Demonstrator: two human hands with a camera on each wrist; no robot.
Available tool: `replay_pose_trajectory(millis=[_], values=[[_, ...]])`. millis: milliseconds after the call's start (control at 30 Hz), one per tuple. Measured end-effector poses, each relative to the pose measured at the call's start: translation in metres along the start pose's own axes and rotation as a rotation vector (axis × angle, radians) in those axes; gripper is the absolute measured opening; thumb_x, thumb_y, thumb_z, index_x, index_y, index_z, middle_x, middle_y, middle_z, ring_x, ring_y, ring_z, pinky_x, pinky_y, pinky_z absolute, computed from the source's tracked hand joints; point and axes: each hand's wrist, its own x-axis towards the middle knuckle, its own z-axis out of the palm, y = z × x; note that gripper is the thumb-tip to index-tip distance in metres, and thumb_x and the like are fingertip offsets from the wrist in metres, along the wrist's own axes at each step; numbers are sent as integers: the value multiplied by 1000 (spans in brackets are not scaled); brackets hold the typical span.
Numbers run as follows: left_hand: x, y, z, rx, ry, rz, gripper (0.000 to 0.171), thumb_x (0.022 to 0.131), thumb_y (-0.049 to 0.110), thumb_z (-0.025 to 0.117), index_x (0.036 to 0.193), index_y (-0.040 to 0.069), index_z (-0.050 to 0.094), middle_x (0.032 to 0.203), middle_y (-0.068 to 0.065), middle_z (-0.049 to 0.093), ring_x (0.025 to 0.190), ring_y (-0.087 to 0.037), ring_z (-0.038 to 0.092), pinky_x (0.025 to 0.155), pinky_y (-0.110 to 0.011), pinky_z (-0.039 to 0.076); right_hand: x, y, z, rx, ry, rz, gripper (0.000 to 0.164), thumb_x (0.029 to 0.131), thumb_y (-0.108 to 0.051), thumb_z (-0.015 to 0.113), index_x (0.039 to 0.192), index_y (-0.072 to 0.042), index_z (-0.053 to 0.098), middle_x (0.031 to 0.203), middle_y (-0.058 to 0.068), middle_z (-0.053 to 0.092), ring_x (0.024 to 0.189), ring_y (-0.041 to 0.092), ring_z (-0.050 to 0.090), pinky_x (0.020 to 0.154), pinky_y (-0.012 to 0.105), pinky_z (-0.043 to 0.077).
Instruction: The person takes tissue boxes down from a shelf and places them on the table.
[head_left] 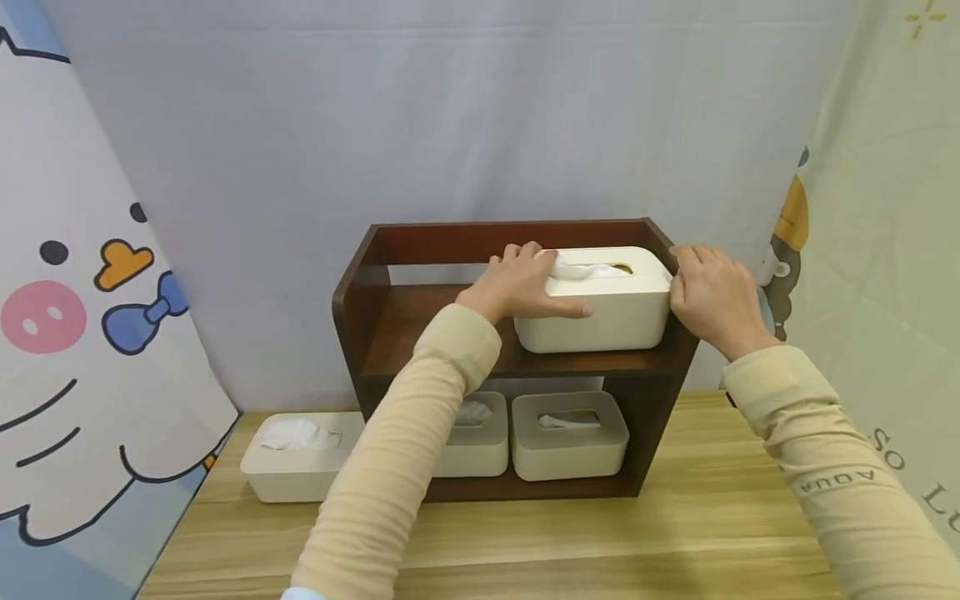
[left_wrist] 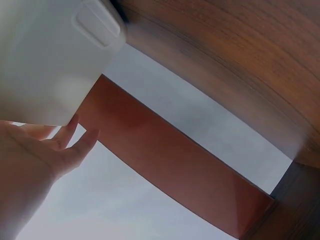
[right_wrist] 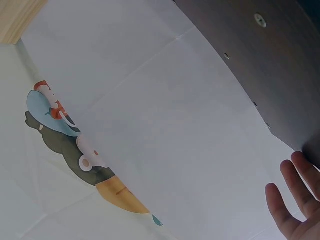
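A white tissue box (head_left: pixel 592 321) sits on the upper level of a dark brown wooden shelf (head_left: pixel 431 329), at its right end. My left hand (head_left: pixel 521 287) holds the box's left end, thumb along the front face and fingers over the top and back. A tissue sticks out of the oval slot. In the left wrist view, the box's end (left_wrist: pixel 50 65) shows a recessed grip, with fingers at its far corner. My right hand (head_left: pixel 716 296) is at the top of the shelf's right side panel (right_wrist: pixel 270 65), its extended fingers outside the panel and its thumb near the box's right corner.
On the lower level stand two beige tissue boxes, a right one (head_left: pixel 573 446) and a left one (head_left: pixel 480 454) partly behind my left sleeve. Another white tissue box (head_left: pixel 292 458) stands on the wooden table (head_left: pixel 547 550) left of the shelf. A pale curtain (head_left: pixel 450 125) hangs behind.
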Motion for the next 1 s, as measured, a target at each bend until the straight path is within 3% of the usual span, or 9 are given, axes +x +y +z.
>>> replay_pose_trajectory(millis=[200, 567, 833, 1000], values=[[-3, 1, -5, 31, 4, -6, 92, 66, 79, 50, 132, 15, 40, 121, -6, 45, 107, -24, 39, 90, -41, 36, 2, 0, -2, -8, 8, -11, 34, 87, -10, 37, 109, 5, 57, 103, 24, 61, 91, 41, 56, 65, 54, 45], [-16, 4, -16, 33, -60, -56, 93, 65, 76, 55, 129, 11, 39, 117, -11, 41, 107, -25, 37, 94, -40, 36, 3, -1, -4, -14, -46, 11, 35, 86, -10, 38, 112, 4, 55, 106, 24, 59, 94, 41, 54, 67, 54, 43], [-13, 2, -10, 41, -26, 26, 89, 70, 73, 53, 138, 18, 35, 137, -8, 36, 120, -29, 36, 97, -45, 35, 1, -2, -3, -9, -46, 15, 35, 86, -11, 38, 112, 4, 56, 105, 24, 59, 92, 41, 54, 64, 53, 43], [-9, 6, -6, 31, -57, 17, 92, 69, 74, 53, 141, 21, 31, 139, -9, 35, 124, -30, 33, 99, -48, 33, 1, -3, -2, -15, -45, 8, 34, 86, -10, 39, 112, 4, 56, 105, 24, 59, 90, 41, 55, 62, 53, 44]])
